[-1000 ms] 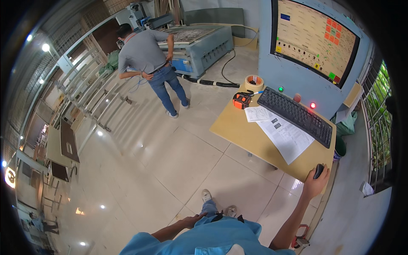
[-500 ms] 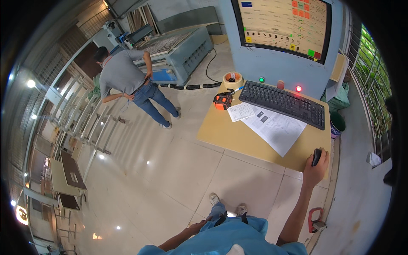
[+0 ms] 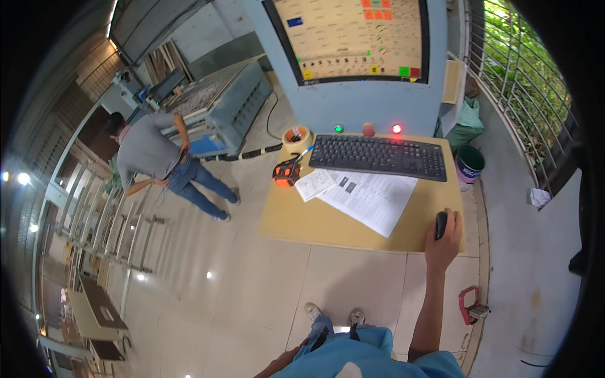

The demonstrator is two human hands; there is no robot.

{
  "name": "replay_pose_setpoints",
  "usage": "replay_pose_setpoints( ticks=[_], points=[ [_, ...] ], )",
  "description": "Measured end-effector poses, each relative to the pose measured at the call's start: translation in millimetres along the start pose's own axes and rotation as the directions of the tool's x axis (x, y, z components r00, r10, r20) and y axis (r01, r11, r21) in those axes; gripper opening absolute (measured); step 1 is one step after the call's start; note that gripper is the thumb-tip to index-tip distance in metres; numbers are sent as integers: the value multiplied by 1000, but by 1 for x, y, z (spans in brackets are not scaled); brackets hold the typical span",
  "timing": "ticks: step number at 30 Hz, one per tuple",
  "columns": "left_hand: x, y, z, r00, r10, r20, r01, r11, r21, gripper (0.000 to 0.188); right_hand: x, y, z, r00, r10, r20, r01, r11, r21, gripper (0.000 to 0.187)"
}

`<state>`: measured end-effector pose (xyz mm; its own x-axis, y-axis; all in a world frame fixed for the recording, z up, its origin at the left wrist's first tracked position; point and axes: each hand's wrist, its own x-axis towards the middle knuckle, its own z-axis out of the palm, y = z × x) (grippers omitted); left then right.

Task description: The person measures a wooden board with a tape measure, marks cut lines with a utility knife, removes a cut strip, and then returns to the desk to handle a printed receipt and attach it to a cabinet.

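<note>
Our right hand [image 3: 447,242] cups 1 mouse [image 3: 440,225] on the surface [image 3: 296,220]; whether our left hand [image 3: 297,351] holds anything, we cannot tell.

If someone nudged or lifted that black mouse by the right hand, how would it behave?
The black mouse would probably slide rather than roll, as it sits low on the flat tan board. Its rounded, smooth-looking shell suggests something stiff that might slip a little. It looks small beside the right hand, so it is likely light.

The mouse [image 3: 440,225] and keyboard [image 3: 378,156] are black, the desktop [image 3: 293,217] tan.
</note>
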<state>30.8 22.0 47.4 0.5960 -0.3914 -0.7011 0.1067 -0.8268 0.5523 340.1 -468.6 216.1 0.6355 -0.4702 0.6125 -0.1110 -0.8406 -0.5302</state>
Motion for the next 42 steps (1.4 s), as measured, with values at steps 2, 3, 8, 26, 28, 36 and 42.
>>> replay_pose_setpoints(
  ticks=[2, 3, 8, 26, 28, 36, 42],
  points=[
    [7, 1, -6, 1000, -18, 23, 17, 1000, 20, 103, 0, -1, -2, 1000, 8, 14, -8, 1000, -12, 51],
    [12, 1, -9, 999, -28, 33, 27, 999, 30, 103, 0, -2, -3, 1000, 6, 19, -5, 1000, -12, 51],
    [28, 6, -20, 995, -79, 69, 73, 994, 80, 101, 0, -4, -5, 1000, -14, 5, 14, 1000, -15, 57],
    [66, 39, -51, 997, -66, -38, 69, 995, 69, 69, 17, -17, -50, 997, 0, -72, 23, 946, 324, 40],
    [58, 76, -83, 987, 14, -160, -28, 996, -85, 65, 17, -32, -54, 999, -37, -11, 38, 926, 377, 36],
    [38, 219, -274, 622, 475, -623, -631, 775, -40, 43, -16, -129, 1, 835, -399, 379, 287, 903, 320, 46],
    [61, 260, -376, 343, 701, -625, -643, 661, 387, 41, -26, -133, 32, 793, -400, 459, 381, 914, 138, 43]
  ],
)
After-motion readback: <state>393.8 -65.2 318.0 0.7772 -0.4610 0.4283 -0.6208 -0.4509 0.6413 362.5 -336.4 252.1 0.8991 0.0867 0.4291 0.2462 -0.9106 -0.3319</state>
